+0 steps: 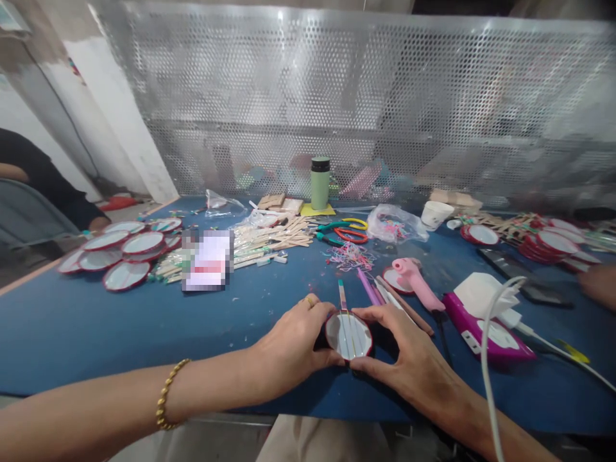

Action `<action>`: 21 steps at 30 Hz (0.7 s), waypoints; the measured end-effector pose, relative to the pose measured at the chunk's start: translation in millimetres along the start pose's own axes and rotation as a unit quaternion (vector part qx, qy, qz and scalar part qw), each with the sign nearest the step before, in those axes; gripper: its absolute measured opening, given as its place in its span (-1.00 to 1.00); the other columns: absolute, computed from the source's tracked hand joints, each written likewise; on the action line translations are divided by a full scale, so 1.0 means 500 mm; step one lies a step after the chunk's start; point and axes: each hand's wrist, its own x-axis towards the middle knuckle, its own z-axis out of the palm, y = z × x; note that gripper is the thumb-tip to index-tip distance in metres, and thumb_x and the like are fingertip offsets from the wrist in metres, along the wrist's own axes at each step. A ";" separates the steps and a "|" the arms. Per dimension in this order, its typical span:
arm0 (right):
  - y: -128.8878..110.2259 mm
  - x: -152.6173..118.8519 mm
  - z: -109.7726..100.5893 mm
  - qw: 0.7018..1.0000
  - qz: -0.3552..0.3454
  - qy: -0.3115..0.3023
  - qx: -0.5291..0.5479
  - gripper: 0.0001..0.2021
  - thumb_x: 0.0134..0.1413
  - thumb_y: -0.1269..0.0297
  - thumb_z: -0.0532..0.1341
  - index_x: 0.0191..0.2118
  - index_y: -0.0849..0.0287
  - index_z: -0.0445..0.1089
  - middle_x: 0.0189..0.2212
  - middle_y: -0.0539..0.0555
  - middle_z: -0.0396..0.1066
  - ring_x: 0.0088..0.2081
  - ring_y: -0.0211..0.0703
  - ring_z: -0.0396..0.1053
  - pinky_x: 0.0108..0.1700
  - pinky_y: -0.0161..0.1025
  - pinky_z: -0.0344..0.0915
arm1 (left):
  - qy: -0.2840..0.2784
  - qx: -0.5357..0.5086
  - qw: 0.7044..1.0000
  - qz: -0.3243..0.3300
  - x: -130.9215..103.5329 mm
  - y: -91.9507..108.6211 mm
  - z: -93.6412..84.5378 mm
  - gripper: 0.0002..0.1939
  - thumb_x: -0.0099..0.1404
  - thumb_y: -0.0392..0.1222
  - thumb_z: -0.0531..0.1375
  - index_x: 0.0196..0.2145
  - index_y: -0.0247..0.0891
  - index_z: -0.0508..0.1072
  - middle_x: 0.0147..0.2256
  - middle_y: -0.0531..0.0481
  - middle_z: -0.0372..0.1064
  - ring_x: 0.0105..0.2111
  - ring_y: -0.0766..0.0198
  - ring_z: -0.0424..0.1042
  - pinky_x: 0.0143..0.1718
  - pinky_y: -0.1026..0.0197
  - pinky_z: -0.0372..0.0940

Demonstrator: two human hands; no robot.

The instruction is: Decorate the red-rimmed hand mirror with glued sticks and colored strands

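Okay, small red-rimmed disc [349, 340] first: white face up, at the near side of the blue table [269, 308], between both hands; can't tell if it rests on the surface or is lifted slightly. Left hand [293, 337] pinches its left rim, thumb near and fingers far; right hand [402, 340] grips the right rim likewise. Main risk, I'd judge: uneven squeeze tilts the disc, or skews the teal-tipped stick [342, 295] at its far edge if that joint is loose (bond not visible). A dragged fingertip could also shift the thin yellow strand [353, 333] across the face. Next out, purple stick [368, 287] lies just beyond the right hand, easy to nudge. Pink pistol-shaped tool [416, 282] lies partly over another white disc [395, 278]; if hot, can't tell, a brush could burn. White cable [487, 378] crosses in front of the right forearm, so a lift might snag it and tug the purple power strip [481, 330]. Farther left, overlapping discs [126, 276] could slide if bumped by a wide elbow swing.
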 end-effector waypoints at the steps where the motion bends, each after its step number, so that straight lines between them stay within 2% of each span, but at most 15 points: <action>1: -0.001 0.000 0.000 1.000 0.000 0.002 -0.001 -0.55 -0.16 0.33 0.44 -0.07 0.09 0.38 -0.17 0.06 0.50 -0.14 -0.04 0.47 -0.13 -0.15 0.43 | 0.003 -0.004 1.000 0.007 -0.001 -0.003 0.002 -0.53 0.14 -0.15 0.36 -0.03 -0.26 0.35 -0.12 -0.07 0.28 -0.14 0.15 0.35 -0.12 0.12 0.29; 11: 0.004 -0.002 -0.001 1.000 0.015 0.012 0.011 -0.59 -0.13 0.26 0.41 -0.09 0.08 0.39 -0.18 0.08 0.52 -0.13 -0.01 0.49 -0.14 -0.11 0.45 | 0.033 -0.039 0.995 0.082 -0.005 -0.019 0.015 -0.54 0.20 -0.18 0.33 0.02 -0.23 0.31 -0.07 -0.10 0.30 -0.07 0.14 0.32 -0.04 0.08 0.31; 14: 0.003 -0.002 0.000 1.000 0.023 0.008 0.014 -0.58 -0.14 0.25 0.41 -0.09 0.08 0.39 -0.17 0.09 0.52 -0.13 0.00 0.49 -0.13 -0.09 0.45 | 0.033 -0.024 0.994 0.097 -0.002 -0.019 0.009 -0.50 0.19 -0.19 0.33 0.05 -0.25 0.30 -0.06 -0.13 0.31 -0.06 0.12 0.32 -0.04 0.05 0.32; 18: -0.001 -0.001 -0.001 0.999 0.040 -0.007 0.029 -0.60 -0.13 0.28 0.39 -0.09 0.08 0.39 -0.16 0.08 0.51 -0.13 -0.02 0.49 -0.14 -0.12 0.45 | 0.027 -0.017 0.990 0.135 0.046 -0.035 -0.029 -0.46 0.20 -0.03 0.30 0.08 -0.30 0.34 -0.05 -0.18 0.30 -0.07 0.11 0.34 -0.02 0.05 0.33; 20: -0.003 -0.001 -0.002 0.999 0.042 -0.008 0.026 -0.59 -0.14 0.32 0.39 -0.09 0.07 0.38 -0.16 0.07 0.51 -0.12 -0.03 0.49 -0.13 -0.13 0.45 | 0.050 -0.002 0.986 0.159 0.088 -0.052 -0.049 -0.61 0.38 -0.11 0.09 0.11 -0.26 0.35 0.01 -0.18 0.29 0.01 0.13 0.31 0.07 0.05 0.25; 21: -0.004 -0.001 -0.002 0.999 0.040 -0.008 0.022 -0.59 -0.14 0.33 0.39 -0.09 0.07 0.38 -0.16 0.06 0.51 -0.12 -0.03 0.49 -0.12 -0.14 0.45 | 0.056 0.013 0.984 0.169 0.109 -0.061 -0.056 -0.62 0.40 -0.20 0.02 0.13 -0.23 0.35 0.06 -0.17 0.27 0.05 0.14 0.29 0.10 0.04 0.22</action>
